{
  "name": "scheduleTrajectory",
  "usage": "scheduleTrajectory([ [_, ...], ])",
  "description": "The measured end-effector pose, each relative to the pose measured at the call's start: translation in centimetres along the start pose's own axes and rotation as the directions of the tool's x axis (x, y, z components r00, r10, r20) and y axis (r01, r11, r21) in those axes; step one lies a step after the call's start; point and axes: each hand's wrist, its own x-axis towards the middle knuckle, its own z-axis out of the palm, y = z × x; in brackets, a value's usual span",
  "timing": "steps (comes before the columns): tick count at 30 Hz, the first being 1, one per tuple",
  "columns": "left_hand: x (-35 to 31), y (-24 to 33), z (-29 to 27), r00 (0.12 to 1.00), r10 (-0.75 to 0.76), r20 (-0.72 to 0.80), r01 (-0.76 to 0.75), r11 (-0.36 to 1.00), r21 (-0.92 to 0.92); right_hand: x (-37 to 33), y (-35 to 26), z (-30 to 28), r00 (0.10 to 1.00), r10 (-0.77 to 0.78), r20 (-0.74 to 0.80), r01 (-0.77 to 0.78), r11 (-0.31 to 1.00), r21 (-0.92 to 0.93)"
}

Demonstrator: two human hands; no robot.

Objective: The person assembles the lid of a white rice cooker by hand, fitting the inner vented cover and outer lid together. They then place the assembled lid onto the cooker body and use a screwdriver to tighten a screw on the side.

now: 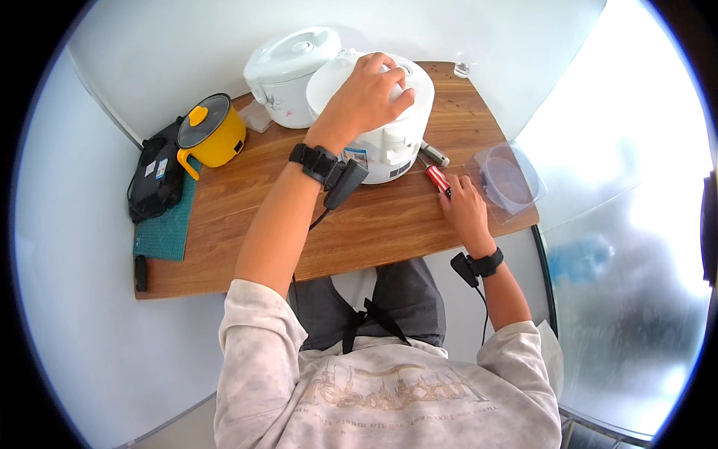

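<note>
A white rice cooker (372,161) stands upright near the far middle of the tabletop. My left hand (372,93) rests on top of its lid, fingers curled around the raised handle part, which is partly hidden. To the right of the cooker lies a screwdriver (437,178) with a red and white handle, its shaft pointing toward the cooker's base. The fingers of my right hand (465,208) are closed on the near end of that handle, low against the table. Beside the shaft lies a small grey cylindrical object (434,154).
A second white rice cooker (283,71) stands behind to the left. Further left are a yellow pot (221,142) with a lid, a black bag (157,183) and a green cutting mat (162,238). A clear plastic container (513,178) sits at the wooden table's (247,217) right edge.
</note>
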Motion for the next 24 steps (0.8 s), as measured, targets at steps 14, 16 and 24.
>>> scheduleTrajectory([
  [14,6.2,-3.8,4.5,0.995,0.095,0.026,-0.095,0.995,0.016,-0.8,0.6,-0.3,0.998,0.036,0.043,-0.038,0.998,0.047],
  [16,7.0,-4.3,5.2,0.993,0.114,0.033,-0.115,0.993,0.032,-0.9,0.4,-0.3,0.998,0.024,0.057,-0.027,0.998,0.056],
  [24,4.5,-4.1,2.9,0.967,0.159,-0.200,-0.126,0.978,0.169,2.6,-2.6,-11.0,0.998,0.011,-0.068,0.014,0.940,0.342],
])
